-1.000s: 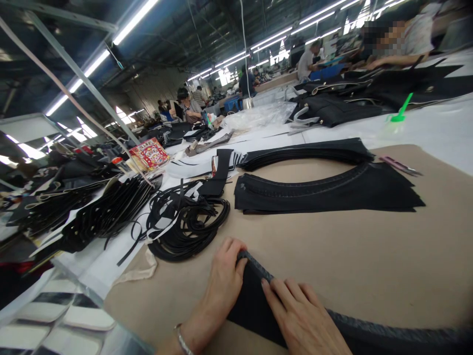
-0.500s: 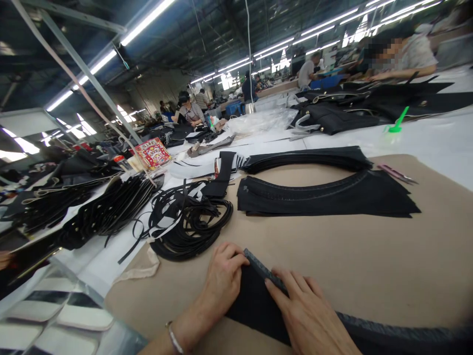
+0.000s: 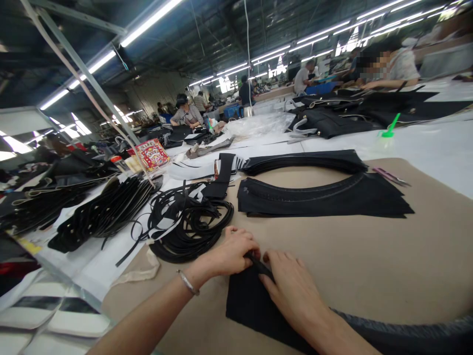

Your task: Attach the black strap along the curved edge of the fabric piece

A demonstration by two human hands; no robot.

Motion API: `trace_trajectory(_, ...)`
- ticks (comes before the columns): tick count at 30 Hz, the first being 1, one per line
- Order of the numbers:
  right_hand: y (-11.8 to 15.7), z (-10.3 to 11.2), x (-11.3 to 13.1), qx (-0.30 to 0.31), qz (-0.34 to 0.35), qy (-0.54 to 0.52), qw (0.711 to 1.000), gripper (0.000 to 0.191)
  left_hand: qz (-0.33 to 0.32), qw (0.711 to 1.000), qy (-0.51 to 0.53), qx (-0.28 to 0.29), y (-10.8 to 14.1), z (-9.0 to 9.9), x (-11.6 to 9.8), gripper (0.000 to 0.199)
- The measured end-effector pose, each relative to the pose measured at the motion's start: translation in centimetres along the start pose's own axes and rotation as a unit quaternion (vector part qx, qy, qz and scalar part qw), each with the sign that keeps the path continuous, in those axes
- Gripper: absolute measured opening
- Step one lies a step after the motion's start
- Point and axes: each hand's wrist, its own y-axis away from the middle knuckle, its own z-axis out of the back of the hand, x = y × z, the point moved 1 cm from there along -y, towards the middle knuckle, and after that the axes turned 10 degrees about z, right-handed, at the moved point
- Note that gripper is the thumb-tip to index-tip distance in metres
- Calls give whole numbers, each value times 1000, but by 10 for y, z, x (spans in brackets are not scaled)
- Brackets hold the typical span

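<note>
A black fabric piece (image 3: 251, 308) with a long curved edge lies in front of me. A grey, puckered band (image 3: 406, 329) runs along that edge at the lower right. My left hand (image 3: 239, 250) pinches the piece's far left corner, its fingertips closed around the edge. Close beside it, my right hand (image 3: 291, 281) grips the same edge, with the thumb on the near side and the curled fingers on the far side. Between the hands the edge looks folded over and black. My right hand and forearm hide part of the fabric.
Beyond my hands lie two stacks of curved black pieces (image 3: 318, 201) and pink-handled scissors (image 3: 391, 176). Coiled black strips (image 3: 192, 231) sit at the left on the brown board (image 3: 369, 256). A green-tipped bottle (image 3: 388, 135) stands at the back right. Several people work farther off.
My left hand has moved slightly up and right, its fingers now curled over the corner. The grey band that showed between my hands is now turned out of sight.
</note>
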Motion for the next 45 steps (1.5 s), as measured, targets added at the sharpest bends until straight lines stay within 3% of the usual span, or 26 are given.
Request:
trace_trajectory(8, 0, -10, -3, -21, 12, -27, 999, 7, -28, 999, 21, -1, -1, -4, 9, 16)
trace_trajectory(21, 15, -26, -8, -41, 67, -116, 990, 31, -95, 992, -16, -79, 13, -10, 16, 25)
trace_trajectory(25, 18, -36, -12, -75, 98, -112, 986, 36, -118, 987, -54, -90, 17, -13, 19, 26)
trace_trajectory(30, 18, -45, -14, -62, 130, -76, 987, 40, -150, 976, -93, -125, 22, -17, 23, 28)
trace_trajectory(36, 19, -43, -10, -39, 124, -61, 990, 49, -135, 971, -120, -160, 32, -21, 22, 41)
trace_trajectory(40, 18, -42, -9, -25, 113, -54, 992, 52, -93, 972, -80, -200, 43, -31, 22, 40)
trace_trajectory(45, 15, -39, -8, 7, 117, -49, 992, 55, -42, 980, -39, -189, 55, -45, 22, 40)
